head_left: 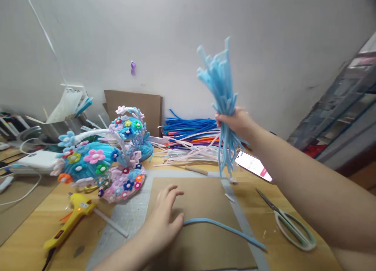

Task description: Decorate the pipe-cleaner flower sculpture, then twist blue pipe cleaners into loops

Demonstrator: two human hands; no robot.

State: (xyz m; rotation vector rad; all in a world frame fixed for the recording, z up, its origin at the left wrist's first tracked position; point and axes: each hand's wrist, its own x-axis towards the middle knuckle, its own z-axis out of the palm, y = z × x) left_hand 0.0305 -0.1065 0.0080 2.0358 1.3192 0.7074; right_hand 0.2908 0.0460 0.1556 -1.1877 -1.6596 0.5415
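My right hand (239, 122) is raised above the table, closed round a thick bundle of light blue pipe cleaners (220, 75). Their upper ends fan out above the fist and their lower ends hang beneath it. Low over a brown cardboard sheet (202, 196), my left hand (167, 212) has its fingers apart and slightly bent. One blue pipe cleaner (223, 226) lies across the cardboard, its left end at my left thumb; whether the thumb touches it I cannot tell.
Flower-covered pipe-cleaner baskets (95, 157) stand at left, near a yellow glue gun (70, 220) and glue stick (111, 222). Coloured pipe cleaners (189, 126) are piled at the back. Scissors (289, 226) and a lit phone (254, 166) lie at right. A grey mat (126, 208) underlies the cardboard.
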